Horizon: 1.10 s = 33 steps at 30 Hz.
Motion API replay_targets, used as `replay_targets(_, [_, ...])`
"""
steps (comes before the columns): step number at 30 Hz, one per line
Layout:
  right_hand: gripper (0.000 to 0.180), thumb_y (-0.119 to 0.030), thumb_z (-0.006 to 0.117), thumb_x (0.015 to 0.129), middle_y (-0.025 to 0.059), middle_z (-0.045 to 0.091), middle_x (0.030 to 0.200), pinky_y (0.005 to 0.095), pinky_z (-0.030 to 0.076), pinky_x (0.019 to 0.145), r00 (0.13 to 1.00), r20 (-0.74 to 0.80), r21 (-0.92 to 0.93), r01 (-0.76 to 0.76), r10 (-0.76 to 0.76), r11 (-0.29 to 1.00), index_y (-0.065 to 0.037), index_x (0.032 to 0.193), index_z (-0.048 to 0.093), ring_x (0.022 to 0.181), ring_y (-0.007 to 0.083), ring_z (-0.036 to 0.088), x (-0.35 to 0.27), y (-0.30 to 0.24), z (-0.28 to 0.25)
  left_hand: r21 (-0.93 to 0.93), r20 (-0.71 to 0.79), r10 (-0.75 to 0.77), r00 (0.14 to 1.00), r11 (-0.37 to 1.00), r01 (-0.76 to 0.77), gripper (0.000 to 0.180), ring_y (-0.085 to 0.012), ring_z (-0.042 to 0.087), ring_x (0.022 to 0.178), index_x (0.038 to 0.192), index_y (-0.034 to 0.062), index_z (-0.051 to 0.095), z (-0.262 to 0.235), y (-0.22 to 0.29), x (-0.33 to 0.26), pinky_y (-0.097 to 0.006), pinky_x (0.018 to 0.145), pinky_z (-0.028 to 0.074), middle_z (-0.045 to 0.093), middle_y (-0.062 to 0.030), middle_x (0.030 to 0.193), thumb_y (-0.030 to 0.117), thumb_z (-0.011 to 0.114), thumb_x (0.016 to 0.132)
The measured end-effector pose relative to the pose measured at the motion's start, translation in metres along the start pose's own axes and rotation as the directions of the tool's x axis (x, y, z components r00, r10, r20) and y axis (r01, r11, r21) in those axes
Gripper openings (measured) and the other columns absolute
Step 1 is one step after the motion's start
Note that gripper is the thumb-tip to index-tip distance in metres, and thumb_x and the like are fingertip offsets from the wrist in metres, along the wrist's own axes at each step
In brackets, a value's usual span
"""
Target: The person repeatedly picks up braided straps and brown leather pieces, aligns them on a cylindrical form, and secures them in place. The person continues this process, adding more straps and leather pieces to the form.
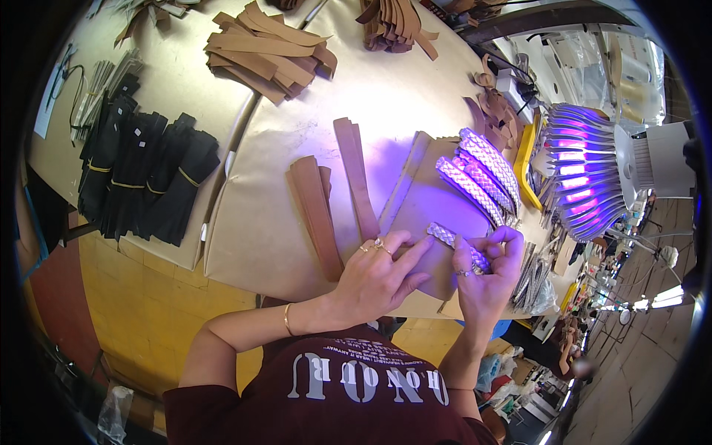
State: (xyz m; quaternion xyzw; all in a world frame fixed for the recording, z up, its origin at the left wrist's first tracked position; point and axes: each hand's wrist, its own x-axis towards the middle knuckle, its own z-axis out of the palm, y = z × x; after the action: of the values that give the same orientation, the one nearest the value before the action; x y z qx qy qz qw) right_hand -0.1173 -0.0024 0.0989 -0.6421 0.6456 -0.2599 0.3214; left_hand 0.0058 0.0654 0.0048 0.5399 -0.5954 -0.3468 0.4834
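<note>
Right hand (489, 271): thumb and fingers pinched on one braided strip (445, 235), pale and violet-lit, above the brown sheet (415, 204) near the front of the table (256, 222). Left hand (374, 282): fingers loosely spread, no grip visible, index fingertip at or just beside the strip's free end; cannot tell whether touching. In hand, by appearance: braiding complete along the visible length, far end hidden by fingers; handling, to judge by the pose, in mid-course. Beside the left hand: two stacks of flat brown strips, one wide (315, 215), one narrow (357, 174), both unbraided, apparently untouched for now. Just beyond the right hand: several finished-looking braids (469, 194) in a loose fan, partly on the sheet; cannot tell whether done with or waiting. Close to the right of these: yellow frame (528, 163) and finned lamp (582, 172), tight limits on that side. Near edge of table: just under the wrists, with little margin. Widest room for moving: leftward and ahead, between flat strips, black bundles (133, 159) past the table seam, and large brown pile (271, 48) at the back.
</note>
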Motion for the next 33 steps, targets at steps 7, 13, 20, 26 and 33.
replay_targets(7, [0.03,0.002,0.069,0.085,0.0042,0.06,0.074,0.0207,0.044,0.064,1.0,-0.021,0.003,0.015,-0.015,1.0,-0.004,0.096,0.042,0.071,0.0052,0.052,0.0,-0.002,0.002,0.024,-0.024,0.013,1.0,1.0,-0.012,0.046,-0.0291,0.06,0.084,0.125,0.0026,0.058,0.0,0.001,0.002,-0.039,0.074,0.048,0.054,-0.0138,0.107,0.026,0.069,0.087])
replay_targets(13, [0.029,0.002,0.069,0.084,0.0055,0.062,0.074,0.0212,0.045,0.06,1.0,-0.009,-0.027,0.005,-0.005,1.0,-0.002,0.097,0.044,0.068,0.0052,0.054,0.002,-0.003,0.0,0.053,-0.041,0.049,0.998,0.997,-0.047,0.056,-0.0338,0.058,0.104,0.13,0.0012,0.054,-0.001,0.004,0.002,-0.043,0.088,0.048,0.054,-0.0184,0.121,0.023,0.073,0.083])
replay_targets(20, [0.029,-0.006,0.072,0.084,0.0069,0.063,0.074,0.0253,0.045,0.055,1.0,-0.003,-0.144,0.023,-0.023,0.989,-0.004,0.098,0.047,0.065,0.0099,0.057,0.005,-0.005,-0.003,-0.057,0.041,0.125,0.991,0.991,-0.123,0.064,-0.0421,0.046,0.129,0.138,-0.0053,0.043,0.007,0.004,0.006,-0.05,0.108,0.036,0.042,-0.0263,0.144,0.023,0.069,0.087])
replay_targets(26, [0.033,-0.035,0.075,0.083,0.0118,0.066,0.07,0.0362,0.046,0.052,0.996,0.092,-0.5,0.045,0.001,0.865,-0.004,0.088,0.062,0.06,0.0269,0.064,0.003,-0.009,-0.048,-0.02,0.083,0.135,0.987,0.991,-0.133,0.063,-0.0429,0.043,0.133,0.139,-0.0062,0.042,0.008,0.004,0.005,-0.054,0.11,0.033,0.045,-0.0296,0.141,0.024,0.067,0.09])
replay_targets(33, [0.028,-0.028,0.078,0.082,0.0113,0.064,0.063,0.0319,0.044,0.051,0.987,0.07,-0.405,0.16,-0.144,0.9,-0.001,0.078,0.069,0.051,0.0217,0.06,0.008,0.014,-0.068,0.024,0.09,0.141,0.986,0.989,-0.144,0.053,-0.0454,0.045,0.131,0.137,-0.0064,0.043,0.009,0.008,0.008,-0.054,0.111,0.032,0.047,-0.0323,0.137,0.018,0.061,0.094])
